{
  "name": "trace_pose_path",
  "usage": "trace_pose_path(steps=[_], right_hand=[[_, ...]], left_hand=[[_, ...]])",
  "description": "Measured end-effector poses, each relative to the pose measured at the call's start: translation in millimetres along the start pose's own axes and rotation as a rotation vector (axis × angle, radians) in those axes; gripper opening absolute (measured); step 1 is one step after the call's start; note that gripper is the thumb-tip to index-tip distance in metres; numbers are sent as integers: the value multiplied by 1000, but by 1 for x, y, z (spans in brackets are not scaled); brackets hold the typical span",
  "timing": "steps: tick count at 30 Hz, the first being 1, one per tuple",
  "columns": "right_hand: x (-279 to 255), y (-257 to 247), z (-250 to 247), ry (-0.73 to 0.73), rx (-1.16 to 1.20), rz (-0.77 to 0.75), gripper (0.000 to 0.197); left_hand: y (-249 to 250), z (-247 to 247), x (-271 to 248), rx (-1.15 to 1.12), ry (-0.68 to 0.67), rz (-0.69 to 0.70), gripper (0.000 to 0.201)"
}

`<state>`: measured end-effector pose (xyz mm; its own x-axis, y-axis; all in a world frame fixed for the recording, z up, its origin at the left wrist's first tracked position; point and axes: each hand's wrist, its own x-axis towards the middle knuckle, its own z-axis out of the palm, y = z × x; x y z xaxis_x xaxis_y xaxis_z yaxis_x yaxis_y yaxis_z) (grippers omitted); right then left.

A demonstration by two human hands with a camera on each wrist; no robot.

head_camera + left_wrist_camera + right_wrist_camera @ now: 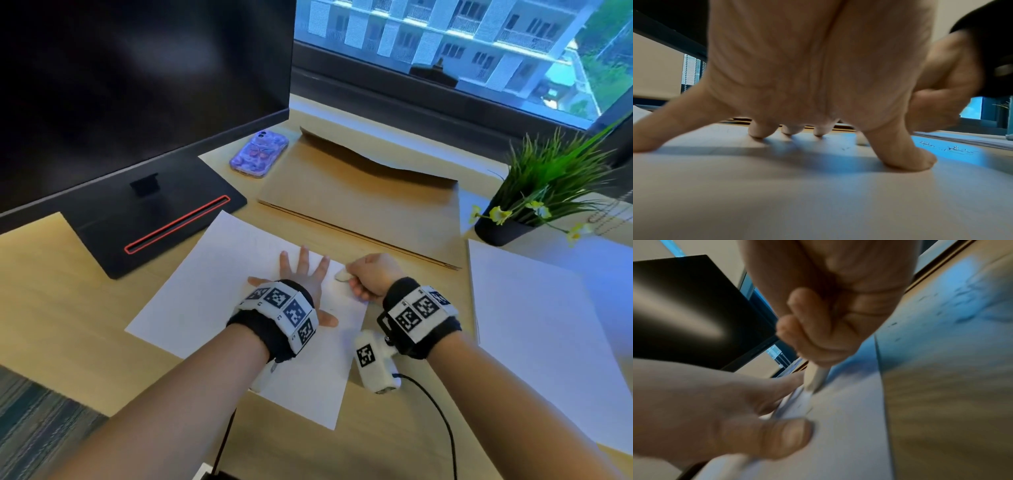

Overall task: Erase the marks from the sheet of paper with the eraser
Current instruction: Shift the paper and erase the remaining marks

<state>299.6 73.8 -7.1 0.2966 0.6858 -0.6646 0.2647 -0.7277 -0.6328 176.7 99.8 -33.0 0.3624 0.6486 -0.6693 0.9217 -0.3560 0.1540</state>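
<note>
A white sheet of paper [212,291] lies tilted on the wooden desk in front of me. My left hand [301,274] lies flat on it with fingers spread, the fingertips [760,132] and thumb pressing the sheet [818,194]. My right hand [368,277] grips a white eraser [342,275] at the sheet's far right corner, its tip touching the paper close to my left fingers. In the right wrist view the eraser [817,378] sticks out below my curled fingers onto the sheet [838,426]. Faint marks and eraser crumbs [953,148] show on the paper.
A black monitor [137,85] on its stand [154,219] fills the left. A purple phone [258,154] and a brown envelope [359,198] lie behind the sheet. A potted plant [534,198] stands at the right, above a stack of white paper [534,325].
</note>
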Motion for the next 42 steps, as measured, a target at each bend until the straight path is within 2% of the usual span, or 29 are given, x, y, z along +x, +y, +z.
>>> trace_pose_path(steps=[3,4,6,8,9,13,14,19,21,23,24,26,30,32,34,36,38,42], right_hand=[[-11,14,2,-145,-25,44,20],[-10,16,2,-143,5,39,20],[-3,11,1,-34,84,-2,19],[2,5,1,98,47,-73,16],[2,3,3,104,2,-87,17],[-9,1,14,-137,-211,19,20],[-6,1,15,-129,-189,27,20],[14,-8,8,143,-7,-82,20],[10,-6,8,94,-67,-51,21],[0,2,7,-37,-192,26,22],[-5,5,6,-95,-194,57,19],[-4,8,3,-118,-129,64,14],[16,-7,3,80,42,-37,27],[18,-10,4,143,41,-87,27],[11,-2,3,78,-48,-61,24],[1,8,-2,-54,-134,13,19],[-3,11,-7,-117,-108,51,17],[13,-5,-3,-4,29,65,33]], left_hand=[[0,-1,-1,-14,5,6,113],[0,-2,-2,-14,4,4,113],[-1,-2,-2,-17,2,1,113],[-2,-1,-2,-17,7,8,113],[-3,0,-2,-14,8,13,113],[-4,1,-1,-18,11,18,115],[-4,0,-1,-22,8,16,114],[-4,1,0,-10,6,16,112],[-4,2,0,-15,10,21,112],[-4,2,1,-27,13,22,113],[-4,2,0,-27,14,20,114],[-4,1,0,-17,14,20,113],[-5,1,0,-16,9,24,113],[-5,1,0,-15,6,21,113],[-4,0,-1,-9,3,22,113],[-4,-1,-2,-9,3,21,113],[-4,-1,-2,-3,4,19,112],[-4,0,0,-15,0,14,111]])
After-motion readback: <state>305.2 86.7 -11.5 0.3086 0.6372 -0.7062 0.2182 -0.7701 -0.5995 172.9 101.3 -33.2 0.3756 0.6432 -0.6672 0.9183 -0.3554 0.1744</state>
